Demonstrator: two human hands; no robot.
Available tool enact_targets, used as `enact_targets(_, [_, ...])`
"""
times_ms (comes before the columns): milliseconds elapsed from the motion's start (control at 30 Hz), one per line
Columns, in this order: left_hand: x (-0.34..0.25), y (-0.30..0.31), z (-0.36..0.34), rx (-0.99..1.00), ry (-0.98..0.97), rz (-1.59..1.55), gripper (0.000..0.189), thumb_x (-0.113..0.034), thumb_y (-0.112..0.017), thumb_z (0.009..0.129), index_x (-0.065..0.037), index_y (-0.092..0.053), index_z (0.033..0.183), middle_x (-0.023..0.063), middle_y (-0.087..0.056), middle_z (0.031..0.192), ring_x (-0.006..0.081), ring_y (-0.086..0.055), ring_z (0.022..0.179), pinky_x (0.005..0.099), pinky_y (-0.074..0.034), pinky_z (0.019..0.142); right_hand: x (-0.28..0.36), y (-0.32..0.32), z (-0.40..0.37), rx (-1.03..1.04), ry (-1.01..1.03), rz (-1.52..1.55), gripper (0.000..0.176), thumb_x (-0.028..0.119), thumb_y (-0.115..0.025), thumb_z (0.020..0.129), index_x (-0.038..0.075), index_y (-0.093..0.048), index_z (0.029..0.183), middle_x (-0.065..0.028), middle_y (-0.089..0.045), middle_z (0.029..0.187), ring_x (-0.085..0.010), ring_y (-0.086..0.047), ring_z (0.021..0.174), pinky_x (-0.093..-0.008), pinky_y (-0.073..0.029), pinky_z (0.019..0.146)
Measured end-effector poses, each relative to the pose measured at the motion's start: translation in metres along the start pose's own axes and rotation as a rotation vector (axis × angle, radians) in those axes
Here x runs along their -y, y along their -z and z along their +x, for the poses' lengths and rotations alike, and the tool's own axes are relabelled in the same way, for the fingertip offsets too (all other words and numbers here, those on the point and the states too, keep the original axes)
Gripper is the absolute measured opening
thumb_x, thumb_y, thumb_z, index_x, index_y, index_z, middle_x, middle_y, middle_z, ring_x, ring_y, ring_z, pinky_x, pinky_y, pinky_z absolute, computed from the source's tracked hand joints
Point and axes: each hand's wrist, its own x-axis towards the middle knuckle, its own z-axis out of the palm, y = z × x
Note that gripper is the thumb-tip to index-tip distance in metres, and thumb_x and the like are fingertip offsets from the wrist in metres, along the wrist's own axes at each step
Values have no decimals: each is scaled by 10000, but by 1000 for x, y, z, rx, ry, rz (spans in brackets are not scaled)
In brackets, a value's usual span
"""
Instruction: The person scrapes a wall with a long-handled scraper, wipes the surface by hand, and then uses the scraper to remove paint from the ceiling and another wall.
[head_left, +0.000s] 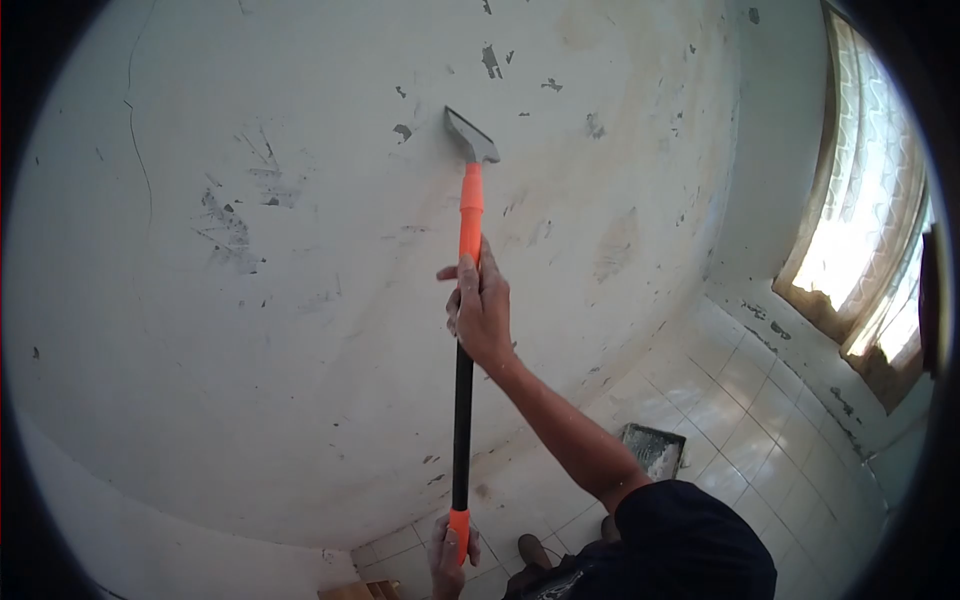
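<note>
A long-handled scraper (463,420) runs upright through the middle of the view, with a black shaft and orange grips. Its grey head (470,136) is at or very near the white wall (330,380), though exact contact is hard to judge. My right hand (482,308) is closed around the lower part of the upper orange grip, some fingers stretched along it. Lower down, my left hand (447,560) wraps the orange grip at the handle's bottom end. Grey patches of flaked paint (228,225) mark the wall around the head.
On the tiled floor (745,400) to the right lies a dark tray (655,450) smeared with white. A curtained window (850,190) is on the adjoining wall. A brown wooden object (360,590) shows at the bottom edge, near my shoe (533,549).
</note>
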Motion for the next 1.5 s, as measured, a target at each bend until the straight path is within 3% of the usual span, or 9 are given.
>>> enact_targets(100, [43,21,14,-127,266,123,320,-362,-606,1013,-143,-555,785,-34,-493,563,92,-414,421,273,-392,475,-28,-4,-21,-3,3,-98,582,225,-372,1109,44,-155,1618,-61,-604,824,-41,-478,501,-227,-435,428])
enact_targets(700, [102,29,58,-242,-235,501,375,-374,-507,1070,-91,-552,828,-59,-458,664,62,-415,566,272,-344,492,-64,-9,-14,-73,238,-336,612,122,-397,1088,22,-119,1625,-19,-463,621,-89,-433,540,-273,-417,527])
enact_targets(733, [94,29,69,-100,-27,336,473,-498,-540,1027,-37,-582,932,-13,-529,682,57,-476,544,243,-380,479,-52,-5,1,-90,280,-393,612,115,-396,1087,17,-117,1623,-26,-460,609,-96,-439,526,-279,-415,519])
enact_targets(867, [65,-22,79,-47,-29,340,453,-477,-561,1025,-60,-545,849,-28,-513,646,57,-482,532,243,-379,471,0,8,40,-7,280,-410,654,66,-420,1065,-31,-64,1605,-85,-432,562,-159,-450,464,-317,-395,489])
enact_targets(1133, [71,-39,51,-71,-100,309,443,-428,-502,1063,-92,-515,774,-40,-475,615,59,-431,522,267,-356,471,-18,12,11,34,286,-437,649,76,-441,1063,-18,-105,1611,-64,-460,555,-119,-453,464,-298,-404,498])
enact_targets(1233, [78,-54,66,-106,-346,485,464,-421,-528,1055,-36,-586,802,38,-543,598,122,-521,507,314,-409,476,6,16,40,0,364,-463,647,73,-437,1065,-26,-100,1609,-67,-419,529,-121,-428,441,-299,-384,474])
enact_targets(1300, [79,-60,77,8,22,323,456,-454,-542,1032,-2,-602,1048,4,-576,682,69,-527,562,250,-413,500,19,20,49,56,297,-481,640,72,-428,1071,-25,-97,1610,-59,-418,533,-116,-424,446,-296,-378,474])
enact_targets(1333, [75,-64,80,-35,-15,324,459,-463,-569,1014,-20,-577,894,10,-562,609,100,-551,535,296,-436,499,16,19,49,54,281,-480,634,72,-422,1074,-21,-96,1611,-50,-431,542,-112,-428,452,-293,-378,474])
enact_targets(1500, [78,-22,70,-121,-109,435,496,-477,-568,1010,-21,-573,816,44,-575,600,140,-572,542,327,-446,514,-10,6,22,26,305,-411,649,67,-429,1068,-29,-79,1606,-73,-449,545,-153,-449,444,-307,-389,481])
